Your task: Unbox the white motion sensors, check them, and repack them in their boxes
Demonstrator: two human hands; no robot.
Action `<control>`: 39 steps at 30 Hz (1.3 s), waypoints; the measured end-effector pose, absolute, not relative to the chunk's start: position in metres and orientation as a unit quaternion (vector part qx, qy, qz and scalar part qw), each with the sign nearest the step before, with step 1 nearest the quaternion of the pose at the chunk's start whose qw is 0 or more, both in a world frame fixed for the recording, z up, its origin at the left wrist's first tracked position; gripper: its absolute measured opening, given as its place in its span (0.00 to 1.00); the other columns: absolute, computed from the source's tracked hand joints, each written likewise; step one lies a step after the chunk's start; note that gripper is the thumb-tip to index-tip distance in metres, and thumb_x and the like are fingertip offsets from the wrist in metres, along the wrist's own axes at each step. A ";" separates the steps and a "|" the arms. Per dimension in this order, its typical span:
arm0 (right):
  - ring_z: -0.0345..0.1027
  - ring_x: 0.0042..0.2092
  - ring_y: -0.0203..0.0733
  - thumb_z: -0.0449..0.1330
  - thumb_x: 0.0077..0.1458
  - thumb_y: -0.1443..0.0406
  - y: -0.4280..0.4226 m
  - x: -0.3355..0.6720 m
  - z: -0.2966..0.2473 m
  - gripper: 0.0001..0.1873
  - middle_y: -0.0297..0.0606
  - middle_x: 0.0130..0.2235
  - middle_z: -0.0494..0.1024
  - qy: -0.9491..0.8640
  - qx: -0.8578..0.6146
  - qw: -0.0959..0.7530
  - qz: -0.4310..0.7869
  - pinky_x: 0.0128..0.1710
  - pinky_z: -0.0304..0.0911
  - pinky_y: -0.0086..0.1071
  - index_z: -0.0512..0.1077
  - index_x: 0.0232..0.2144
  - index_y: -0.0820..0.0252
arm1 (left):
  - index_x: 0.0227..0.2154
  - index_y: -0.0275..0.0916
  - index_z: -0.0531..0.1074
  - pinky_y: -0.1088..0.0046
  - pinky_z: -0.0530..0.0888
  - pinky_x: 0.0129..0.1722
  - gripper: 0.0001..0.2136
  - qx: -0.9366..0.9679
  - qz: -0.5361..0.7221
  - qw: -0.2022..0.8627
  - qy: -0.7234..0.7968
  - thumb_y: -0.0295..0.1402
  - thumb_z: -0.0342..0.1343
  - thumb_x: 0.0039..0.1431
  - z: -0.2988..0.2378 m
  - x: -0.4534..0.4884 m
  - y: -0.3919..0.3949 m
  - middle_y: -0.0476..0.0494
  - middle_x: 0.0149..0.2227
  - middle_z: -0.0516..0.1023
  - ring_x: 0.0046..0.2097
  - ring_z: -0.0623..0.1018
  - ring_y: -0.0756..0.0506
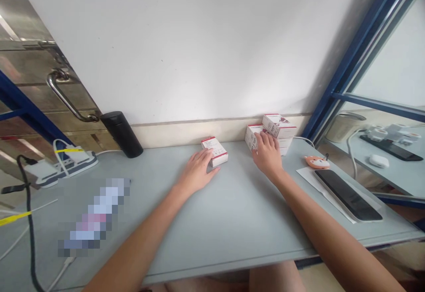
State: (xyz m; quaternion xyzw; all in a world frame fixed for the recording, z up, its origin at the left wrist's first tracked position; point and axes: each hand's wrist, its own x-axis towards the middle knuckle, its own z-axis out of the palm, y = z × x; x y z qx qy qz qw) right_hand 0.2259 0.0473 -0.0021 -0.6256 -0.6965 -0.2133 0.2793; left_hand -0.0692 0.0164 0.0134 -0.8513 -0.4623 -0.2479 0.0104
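The left hand (197, 173) rests against a white box (215, 151) and the right hand (268, 154) lies over a box stack (270, 135) by the wall (199, 48), neither plainly clamped; well apart, with open desk (219, 225) between them and back from the front edge

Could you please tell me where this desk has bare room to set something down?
The widest bare patch of the desk lies nearest you, between the left hand and right hand. A smaller one sits between the black flask and the left hand. It is crowded at right, around the box stack and phone, and at left by the power strip.
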 end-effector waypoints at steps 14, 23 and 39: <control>0.63 0.65 0.56 0.52 0.64 0.69 0.052 0.231 -0.004 0.27 0.51 0.64 0.72 -0.690 -0.623 0.304 -0.209 0.67 0.54 0.49 0.65 0.65 0.61 | 0.64 0.52 0.69 0.58 0.75 0.49 0.24 -0.745 -0.277 -0.031 -0.607 0.45 0.55 0.67 0.023 -0.112 0.036 0.40 0.44 0.77 0.45 0.79 0.36; 0.65 0.65 0.56 0.54 0.65 0.68 0.046 0.226 0.006 0.26 0.49 0.65 0.73 -0.680 -0.637 0.311 -0.186 0.63 0.59 0.48 0.69 0.64 0.61 | 0.59 0.46 0.65 0.52 0.69 0.63 0.23 -0.739 -0.334 -0.129 -0.570 0.44 0.56 0.62 0.028 -0.151 0.047 0.38 0.65 0.70 0.65 0.71 0.33; 0.76 0.54 0.61 0.59 0.66 0.49 0.035 0.215 0.024 0.30 0.48 0.58 0.81 -0.634 -0.620 0.462 -0.031 0.51 0.70 0.49 0.71 0.64 0.55 | 0.59 0.43 0.69 0.38 0.58 0.69 0.24 -0.772 -0.295 -0.075 -0.559 0.36 0.58 0.59 0.034 -0.164 0.046 0.33 0.74 0.55 0.73 0.56 0.26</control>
